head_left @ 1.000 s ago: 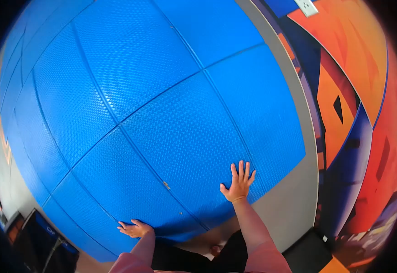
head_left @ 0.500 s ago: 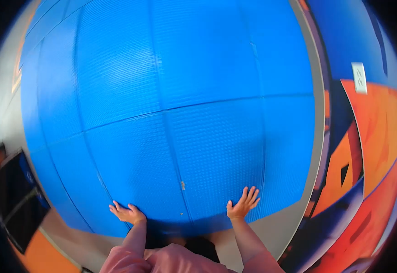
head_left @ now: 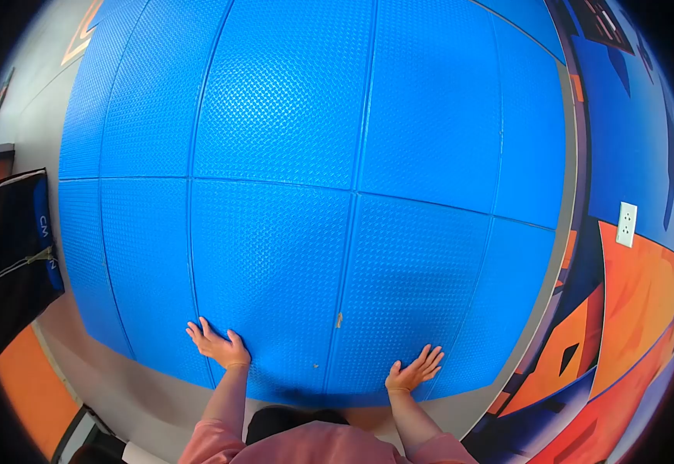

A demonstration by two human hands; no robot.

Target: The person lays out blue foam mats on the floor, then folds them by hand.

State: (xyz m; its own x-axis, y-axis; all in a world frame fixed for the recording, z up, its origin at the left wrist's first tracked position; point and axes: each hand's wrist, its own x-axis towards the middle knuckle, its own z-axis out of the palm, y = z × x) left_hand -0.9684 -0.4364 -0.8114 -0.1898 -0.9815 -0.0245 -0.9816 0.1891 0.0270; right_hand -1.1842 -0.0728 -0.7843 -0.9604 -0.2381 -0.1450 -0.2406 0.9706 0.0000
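Note:
A large blue mat [head_left: 275, 255] with a raised texture and straight seams spreads out in front of me. My left hand [head_left: 219, 344] is at its near edge, left of centre, fingers apart and holding nothing. To the right, my right hand [head_left: 414, 371] is over the same near edge, its fingers stretched out and nothing in them. Between the hands, a small pale worn spot [head_left: 339, 319] marks the mat beside a seam. Pink sleeves and my dark-clad legs show at the bottom.
Grey floor [head_left: 140, 394] borders the mat. On the left stands a black bag-like item [head_left: 16, 247] with pale cord and white lettering, above an orange panel [head_left: 32, 387]. A wall painted orange and blue [head_left: 638, 301] runs along the right, with a white power outlet [head_left: 625, 224].
The view has turned, so the mat's seams and the outlet sit at different places and angles. My left hand's fingers point more forward; both hands stay near the mat's near edge.

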